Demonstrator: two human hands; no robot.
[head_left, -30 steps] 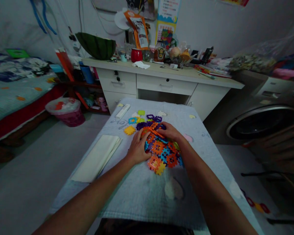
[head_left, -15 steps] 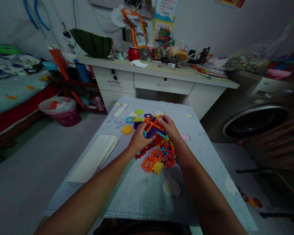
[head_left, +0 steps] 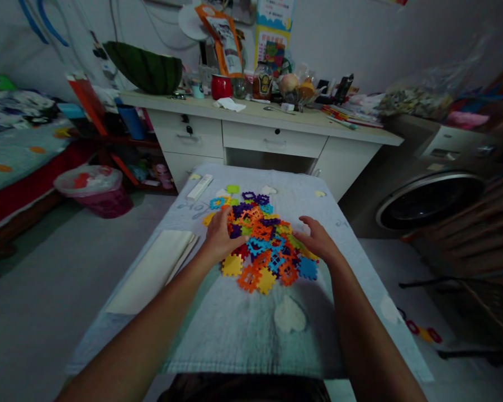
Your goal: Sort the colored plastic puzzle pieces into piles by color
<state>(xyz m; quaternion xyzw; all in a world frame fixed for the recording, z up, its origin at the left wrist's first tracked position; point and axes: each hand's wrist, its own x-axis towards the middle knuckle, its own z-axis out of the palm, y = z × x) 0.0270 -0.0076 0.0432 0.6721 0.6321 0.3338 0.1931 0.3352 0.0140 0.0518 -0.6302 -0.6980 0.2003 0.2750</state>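
A loose pile of plastic interlocking tiles (head_left: 262, 230) in orange, purple, blue, yellow, red and green lies on the cloth-covered table (head_left: 251, 329). At the pile's left edge is my left hand (head_left: 221, 237), fingers apart, thumb reaching over the tiles. My right hand (head_left: 318, 237) is on the right side, open, its fingertips close to some yellow-green tiles; whether they touch is unclear. A yellow tile (head_left: 232, 265) and a blue tile (head_left: 307, 268) lie flat along the near edge. Neither hand holds a tile that I can see.
Folded cream cloth or paper (head_left: 151, 271) lies on the table's left, with a white oblong object (head_left: 200, 187) beyond it. A white desk (head_left: 272, 137) stands behind, bearing a cut watermelon (head_left: 145, 67) and a red pot (head_left: 222, 87). At right are a washing machine (head_left: 431, 184) and a chair.
My hands have moved apart and let go of the bunch of tiles they held together. Those tiles now lie spread over the pile. The view has shifted slightly.
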